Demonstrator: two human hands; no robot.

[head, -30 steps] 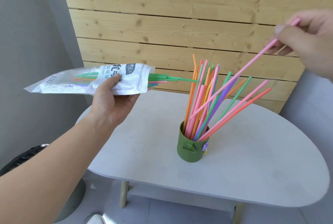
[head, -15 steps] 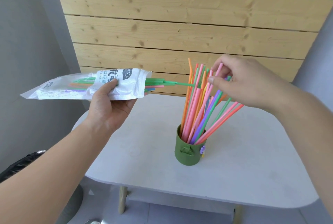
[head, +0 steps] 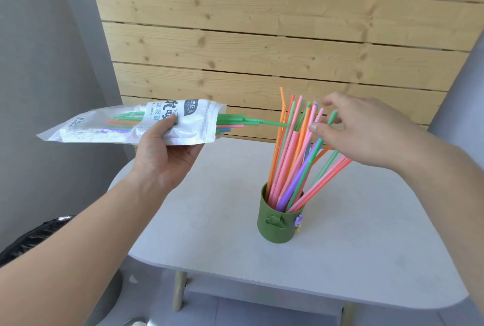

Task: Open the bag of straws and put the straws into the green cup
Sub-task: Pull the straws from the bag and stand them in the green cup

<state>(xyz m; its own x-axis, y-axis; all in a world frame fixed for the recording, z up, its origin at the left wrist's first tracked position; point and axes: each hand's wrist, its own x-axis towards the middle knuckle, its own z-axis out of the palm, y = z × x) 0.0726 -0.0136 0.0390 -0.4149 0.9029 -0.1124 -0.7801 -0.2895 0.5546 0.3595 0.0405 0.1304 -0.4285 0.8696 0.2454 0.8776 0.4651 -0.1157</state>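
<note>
The white and clear straw bag (head: 193, 121) lies level in the air at the left, gripped from below by my left hand (head: 162, 152). Several straws (head: 251, 121), mostly green, stick out of its open right end. On the table stands the green cup (head: 277, 223), holding several pink, orange, green and purple straws (head: 290, 158) that fan up and to the right. My right hand (head: 366, 131) hovers at the straw tips above the cup. Its fingers are spread and relaxed and hold nothing, with the thumb close to a pink tip.
The cup stands on a small rounded white table (head: 209, 221) with light wooden legs. A slatted wooden panel (head: 262, 50) rises right behind it, between grey walls. A bin lined with a black bag (head: 34, 236) sits on the floor at the lower left.
My right hand brought a pink straw down into the cup, then let go of it and spread its fingers. The left hand still holds the bag in the same place.
</note>
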